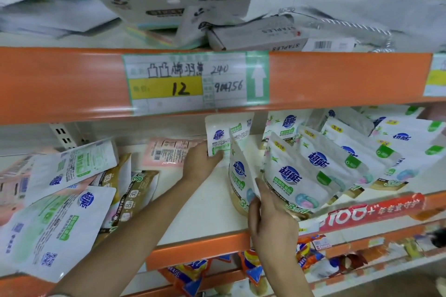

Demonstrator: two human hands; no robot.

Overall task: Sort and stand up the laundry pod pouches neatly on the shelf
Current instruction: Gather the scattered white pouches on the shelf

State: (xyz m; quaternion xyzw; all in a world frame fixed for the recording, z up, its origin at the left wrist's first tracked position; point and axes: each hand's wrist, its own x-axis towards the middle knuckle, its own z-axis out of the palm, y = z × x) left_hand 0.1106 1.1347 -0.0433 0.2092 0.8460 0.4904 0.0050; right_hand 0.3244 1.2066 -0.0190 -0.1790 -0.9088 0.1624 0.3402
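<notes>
Pinching a white laundry pod pouch (226,135) at the back of the shelf (205,214) with my left hand (200,164), my right hand (270,214) braces, flat-fingered, the leaning row of pouches (313,171); released, they could slide off the front.

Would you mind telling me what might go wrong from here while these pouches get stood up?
The leaning white pouches tilt toward the shelf edge; only the right hand braces them, so they may topple off.
The left hand pinches the back pouch by its lower edge; it may flop.
The flat pouch at left seems to overhang the edge and could slide.
</notes>
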